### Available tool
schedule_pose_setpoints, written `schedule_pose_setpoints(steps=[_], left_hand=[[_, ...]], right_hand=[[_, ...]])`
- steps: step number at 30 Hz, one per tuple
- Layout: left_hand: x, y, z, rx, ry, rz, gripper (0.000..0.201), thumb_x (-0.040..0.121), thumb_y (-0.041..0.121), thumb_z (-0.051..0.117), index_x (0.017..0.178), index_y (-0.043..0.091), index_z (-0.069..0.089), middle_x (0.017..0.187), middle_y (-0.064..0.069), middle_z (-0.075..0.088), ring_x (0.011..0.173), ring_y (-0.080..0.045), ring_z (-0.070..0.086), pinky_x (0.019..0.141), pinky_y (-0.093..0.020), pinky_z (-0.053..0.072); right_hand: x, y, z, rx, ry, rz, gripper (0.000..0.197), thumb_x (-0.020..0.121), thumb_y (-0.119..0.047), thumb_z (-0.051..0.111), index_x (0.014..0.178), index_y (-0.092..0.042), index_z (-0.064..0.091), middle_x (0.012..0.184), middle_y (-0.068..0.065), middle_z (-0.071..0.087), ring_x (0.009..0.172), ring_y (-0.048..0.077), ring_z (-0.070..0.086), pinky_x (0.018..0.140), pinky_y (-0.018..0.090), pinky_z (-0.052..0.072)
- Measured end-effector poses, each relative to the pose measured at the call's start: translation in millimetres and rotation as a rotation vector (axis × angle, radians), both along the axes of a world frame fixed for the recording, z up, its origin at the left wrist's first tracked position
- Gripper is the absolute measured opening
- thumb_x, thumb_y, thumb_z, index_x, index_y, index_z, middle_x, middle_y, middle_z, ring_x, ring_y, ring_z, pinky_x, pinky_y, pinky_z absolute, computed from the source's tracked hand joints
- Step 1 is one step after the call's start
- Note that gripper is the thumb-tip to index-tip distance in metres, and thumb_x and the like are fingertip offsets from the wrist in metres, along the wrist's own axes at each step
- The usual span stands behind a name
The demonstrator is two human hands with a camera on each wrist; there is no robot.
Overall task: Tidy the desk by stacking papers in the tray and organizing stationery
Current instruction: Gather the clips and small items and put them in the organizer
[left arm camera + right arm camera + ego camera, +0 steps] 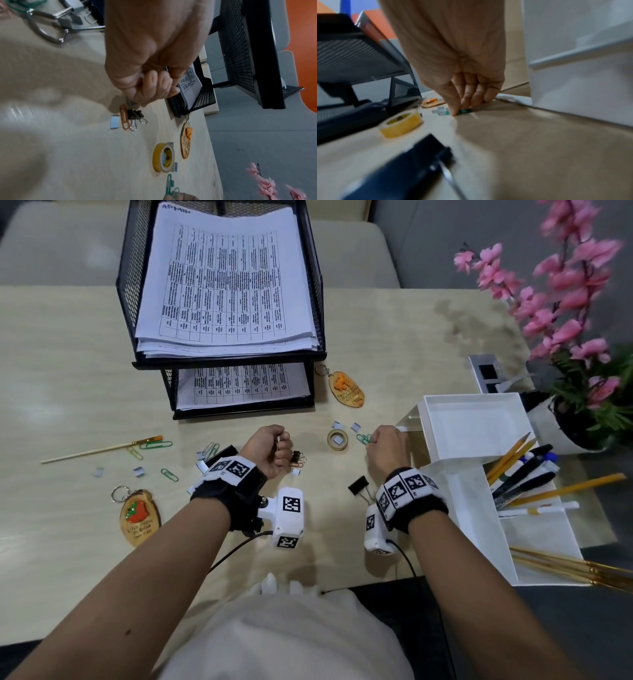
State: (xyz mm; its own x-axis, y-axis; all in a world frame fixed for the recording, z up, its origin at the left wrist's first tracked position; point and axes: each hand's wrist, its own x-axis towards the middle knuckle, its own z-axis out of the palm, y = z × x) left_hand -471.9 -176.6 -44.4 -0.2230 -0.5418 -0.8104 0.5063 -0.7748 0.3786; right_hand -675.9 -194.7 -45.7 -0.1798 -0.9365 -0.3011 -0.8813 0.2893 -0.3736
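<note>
My left hand (pixel 279 447) is curled into a fist just in front of the black mesh paper tray (pixel 145 302); a bit of silver metal clip (pixel 279 437) pokes from the fist. In the left wrist view my left hand (pixel 154 86) hovers over small black binder clips (pixel 136 115) and an orange paper clip (pixel 124 117). My right hand (pixel 372 440) is down on the desk beside the white organizer (pixel 472 402), pinching green paper clips (pixel 363 438). The right wrist view shows my right hand (pixel 460 110) with its fingertips closed on the green clip (pixel 465 111). Printed papers (pixel 222 278) fill both tray levels.
A yellow tape roll (pixel 337 440) lies between my hands, a black binder clip (pixel 359 485) near my right wrist. More paper clips (pixel 154 445), a thin brush (pixel 102 450), staple strips and two wooden keychains (pixel 139 515) (pixel 346 389) are scattered about. Pens and pencils (pixel 520 470) stand in the organizer; pink flowers (pixel 565 302) are at right.
</note>
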Motion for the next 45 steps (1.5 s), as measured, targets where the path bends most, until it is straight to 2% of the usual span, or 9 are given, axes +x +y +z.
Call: schedule_pose_setpoints(steps=[7, 13, 17, 21, 25, 29, 33, 41, 45], left_hand=[[-10, 9, 5, -0.006, -0.045, 0.057, 0.036, 0.097, 0.021, 0.029, 0.062, 0.015, 0.038, 0.037, 0.005, 0.039, 0.026, -0.006, 0.038, 0.031, -0.009, 0.029], [-3, 27, 7, -0.028, 0.058, 0.23, 0.04, 0.1, 0.022, 0.031, 0.074, 0.002, 0.054, 0.05, -0.011, 0.064, 0.044, -0.02, 0.066, 0.046, -0.021, 0.054], [3, 36, 7, -0.046, 0.153, 0.28, 0.049, 0.101, 0.03, 0.023, 0.082, 0.0, 0.055, 0.053, -0.012, 0.066, 0.045, -0.017, 0.064, 0.047, -0.02, 0.054], [25, 49, 6, 0.061, 0.046, 0.216, 0.043, 0.1, 0.027, 0.026, 0.061, 0.014, 0.039, 0.034, 0.003, 0.04, 0.025, -0.007, 0.037, 0.027, -0.009, 0.027], [52, 68, 0, 0.087, 0.076, 0.221, 0.054, 0.096, 0.026, 0.027, 0.044, 0.017, 0.037, 0.032, 0.007, 0.025, 0.022, -0.007, 0.023, 0.03, -0.01, 0.012], [73, 84, 0, 0.064, 0.092, 0.271, 0.065, 0.097, 0.028, 0.027, 0.035, 0.016, 0.041, 0.03, 0.007, 0.026, 0.021, -0.006, 0.024, 0.03, -0.01, 0.012], [88, 90, 6, 0.038, 0.038, 0.339, 0.042, 0.096, 0.024, 0.027, 0.055, 0.019, 0.03, 0.029, 0.007, 0.025, 0.02, -0.006, 0.022, 0.027, -0.013, 0.011], [103, 98, 5, 0.03, 0.019, 0.381, 0.037, 0.096, 0.023, 0.029, 0.059, 0.019, 0.028, 0.03, 0.007, 0.026, 0.022, -0.007, 0.022, 0.028, -0.013, 0.012], [101, 98, 2, 0.05, 0.018, 0.358, 0.037, 0.095, 0.023, 0.029, 0.058, 0.02, 0.028, 0.03, 0.007, 0.026, 0.022, -0.007, 0.022, 0.03, -0.012, 0.011]], right_hand=[[6, 13, 11, 0.02, -0.07, -0.013, 0.016, 0.081, 0.005, 0.044, 0.084, -0.005, 0.056, 0.102, 0.021, 0.062, 0.096, 0.038, 0.057, 0.077, 0.038, 0.048], [45, 32, 57, -0.07, -0.455, 0.111, 0.017, 0.082, 0.005, 0.056, 0.083, -0.011, 0.062, 0.073, -0.001, 0.058, 0.067, 0.007, 0.054, 0.055, 0.004, 0.041], [81, 48, 72, -0.015, -0.684, 0.237, 0.009, 0.081, 0.004, 0.064, 0.088, 0.0, 0.063, 0.069, -0.003, 0.054, 0.054, -0.003, 0.049, 0.046, 0.001, 0.04], [86, 45, 49, -0.109, -0.538, 0.224, 0.008, 0.084, 0.001, 0.061, 0.086, 0.0, 0.068, 0.077, 0.004, 0.062, 0.066, 0.007, 0.053, 0.066, 0.017, 0.049], [87, 55, 14, -0.067, -0.253, 0.495, 0.018, 0.086, -0.004, 0.057, 0.098, -0.007, 0.07, 0.103, 0.012, 0.056, 0.097, 0.024, 0.054, 0.091, 0.034, 0.046], [88, 61, 3, -0.127, -0.126, 0.521, 0.019, 0.088, -0.001, 0.052, 0.099, -0.003, 0.067, 0.105, 0.014, 0.05, 0.097, 0.029, 0.053, 0.089, 0.038, 0.046], [89, 61, 1, -0.106, -0.069, 0.492, 0.014, 0.088, 0.002, 0.051, 0.099, 0.002, 0.06, 0.107, 0.011, 0.047, 0.101, 0.028, 0.051, 0.087, 0.028, 0.041], [88, 60, -7, -0.065, -0.236, 0.324, 0.014, 0.084, 0.008, 0.049, 0.082, 0.001, 0.061, 0.1, 0.005, 0.04, 0.088, 0.016, 0.042, 0.068, 0.012, 0.026], [80, 64, -3, -0.142, -0.268, 0.276, 0.011, 0.083, 0.007, 0.052, 0.086, 0.0, 0.059, 0.103, 0.005, 0.041, 0.083, 0.016, 0.045, 0.084, 0.027, 0.043]])
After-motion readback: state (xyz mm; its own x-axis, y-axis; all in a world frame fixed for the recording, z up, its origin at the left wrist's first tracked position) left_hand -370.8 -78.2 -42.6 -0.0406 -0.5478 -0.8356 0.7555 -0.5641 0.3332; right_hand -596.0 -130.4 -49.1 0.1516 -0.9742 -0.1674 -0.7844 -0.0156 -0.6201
